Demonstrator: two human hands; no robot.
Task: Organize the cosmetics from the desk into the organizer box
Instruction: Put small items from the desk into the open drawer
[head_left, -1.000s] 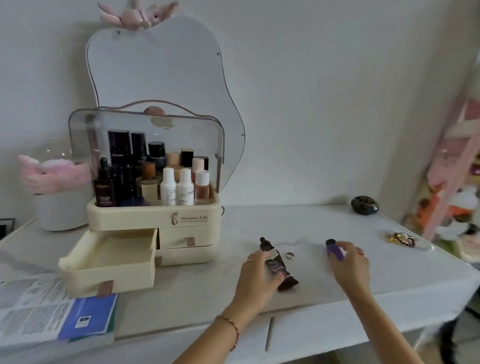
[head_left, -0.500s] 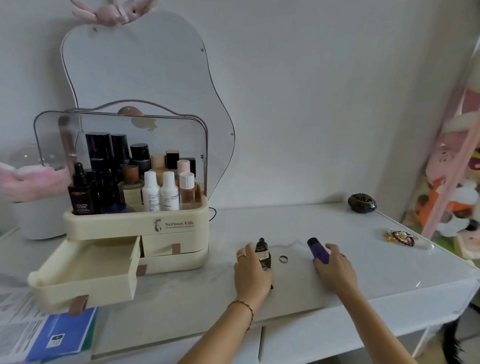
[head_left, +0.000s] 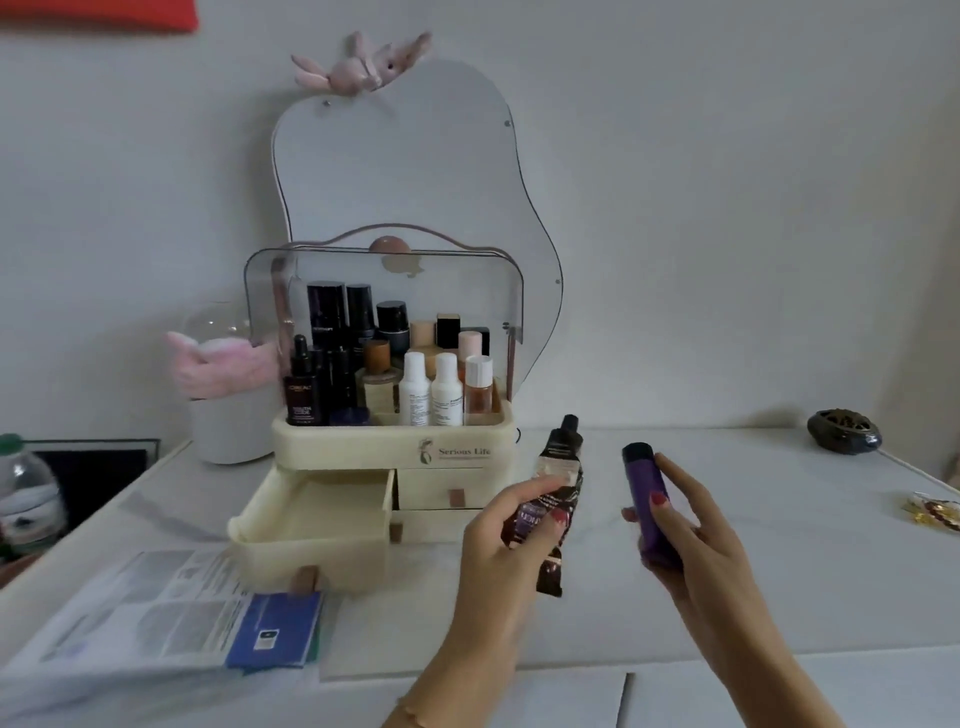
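Left hand (head_left: 498, 540) grips dark tube (head_left: 553, 499) beside open drawer (head_left: 317, 525).

The cream organizer box (head_left: 395, 452) has the words "Serious Life" on its front, next to a small dark picture. These words sit above the small shut drawers.

Inside the organizer box, at the front left, stands a black dropper bottle (head_left: 303, 389). Its label reads "L'OREAL", and the smaller words under it are too blurry to read.

Just right of the organizer box, the left hand (head_left: 498, 545) holds a dark tube (head_left: 550, 499). It has light letters on it, but they are too blurry to read.

In front of the organizer box, to the left, lies a printed paper (head_left: 140, 608). Its words are too small to read.
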